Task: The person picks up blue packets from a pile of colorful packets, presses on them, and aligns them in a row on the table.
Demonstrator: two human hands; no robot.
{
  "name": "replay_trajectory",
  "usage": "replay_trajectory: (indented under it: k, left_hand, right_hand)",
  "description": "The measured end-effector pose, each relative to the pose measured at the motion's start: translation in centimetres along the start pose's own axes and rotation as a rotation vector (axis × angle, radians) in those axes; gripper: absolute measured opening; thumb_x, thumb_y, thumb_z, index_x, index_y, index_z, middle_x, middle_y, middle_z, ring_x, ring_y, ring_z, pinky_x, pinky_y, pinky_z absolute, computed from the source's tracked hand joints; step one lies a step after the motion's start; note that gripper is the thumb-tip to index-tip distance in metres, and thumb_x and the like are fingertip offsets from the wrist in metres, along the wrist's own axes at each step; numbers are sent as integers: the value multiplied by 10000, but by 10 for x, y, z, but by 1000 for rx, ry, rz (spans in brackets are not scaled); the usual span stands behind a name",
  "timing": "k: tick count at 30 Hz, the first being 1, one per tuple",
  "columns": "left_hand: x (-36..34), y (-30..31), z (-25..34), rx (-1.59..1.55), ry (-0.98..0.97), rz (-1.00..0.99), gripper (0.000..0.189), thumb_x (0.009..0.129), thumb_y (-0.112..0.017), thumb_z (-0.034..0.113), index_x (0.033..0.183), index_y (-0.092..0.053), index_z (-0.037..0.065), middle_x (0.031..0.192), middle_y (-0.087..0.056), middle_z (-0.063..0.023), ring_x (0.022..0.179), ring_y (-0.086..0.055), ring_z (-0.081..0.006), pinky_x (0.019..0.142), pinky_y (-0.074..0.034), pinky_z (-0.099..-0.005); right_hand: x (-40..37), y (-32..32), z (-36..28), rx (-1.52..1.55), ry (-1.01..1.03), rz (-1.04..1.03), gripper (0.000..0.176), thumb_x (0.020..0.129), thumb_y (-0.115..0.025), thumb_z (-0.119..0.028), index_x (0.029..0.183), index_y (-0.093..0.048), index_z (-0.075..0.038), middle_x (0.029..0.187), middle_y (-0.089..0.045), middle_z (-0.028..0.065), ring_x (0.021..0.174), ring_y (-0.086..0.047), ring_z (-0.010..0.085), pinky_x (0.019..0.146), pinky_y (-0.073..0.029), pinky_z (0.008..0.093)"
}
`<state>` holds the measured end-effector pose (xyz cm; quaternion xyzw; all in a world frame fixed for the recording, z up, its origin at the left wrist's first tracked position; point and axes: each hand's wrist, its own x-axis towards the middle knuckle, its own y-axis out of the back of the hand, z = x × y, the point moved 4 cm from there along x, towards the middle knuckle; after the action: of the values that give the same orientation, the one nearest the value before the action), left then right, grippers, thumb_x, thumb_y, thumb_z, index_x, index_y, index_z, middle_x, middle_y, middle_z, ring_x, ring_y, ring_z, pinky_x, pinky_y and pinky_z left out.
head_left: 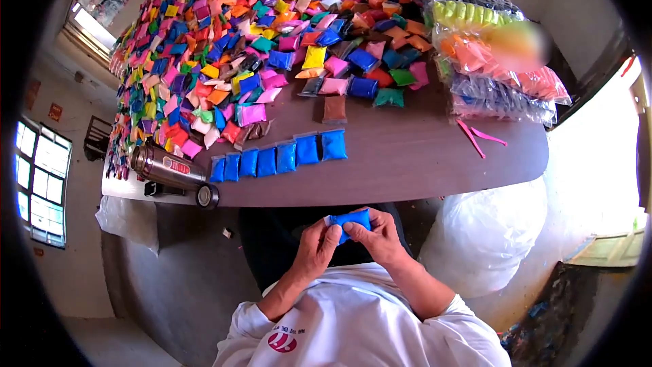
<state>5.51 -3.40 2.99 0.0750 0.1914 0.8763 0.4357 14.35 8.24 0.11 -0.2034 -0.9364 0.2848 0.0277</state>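
Both my hands hold one blue packet (353, 219) over my lap, just off the table's front edge. My left hand (318, 245) grips its left end, thumb on top. The fingers of my right hand (382, 236) wrap the right end, with the thumb pressing the middle. On the table (401, 156), beyond my hands, lies a row of several flat blue packets (286, 156). A brown packet (334, 109) lies behind the row's right end.
A large heap of coloured packets (224, 41) covers the back and left. Bagged packets (489, 47) are stacked at right, near pink strips (479, 137). A steel flask (170, 166) lies front left beside a round lid (207, 196). A white sack (485, 231) stands below right.
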Motion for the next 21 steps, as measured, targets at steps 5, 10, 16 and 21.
replay_trajectory:
  k: [5, 10, 16, 21]
  left_hand:
    - [-3, -1, -6, -97, 7, -17, 393, 967, -528, 388, 985, -577, -1, 775, -632, -109, 713, -630, -182, 634, -483, -298]
    - [-8, -3, -11, 0, -13, 16, 377, 977, -516, 362, 985, -568, -11, 773, -623, -121, 694, -634, -211, 626, -498, -323]
    - [-9, -4, -9, -33, -37, -44, 391, 986, -495, 368, 992, -559, -17, 800, -624, -124, 671, -632, -215, 611, -502, -323]
    - [-10, 2, -9, -79, 21, -15, 402, 990, -485, 378, 1001, -562, -17, 774, -630, -111, 671, -631, -192, 626, -511, -302]
  right_hand:
    - [3, -2, -1, -12, -23, -49, 234, 937, -634, -234, 974, -626, -2, 852, -635, 9, 772, -561, 71, 710, -477, 237]
    - [1, 2, -2, -111, -148, -61, 204, 926, -652, -209, 946, -621, -8, 843, -624, 1, 762, -555, 68, 694, -475, 233]
    - [4, 0, 4, -32, -24, -96, 189, 904, -679, -177, 944, -618, -2, 838, -635, 9, 751, -576, 75, 679, -481, 240]
    - [5, -9, -2, -52, -89, -94, 207, 910, -671, -193, 947, -616, 3, 847, -642, 26, 758, -592, 91, 683, -492, 249]
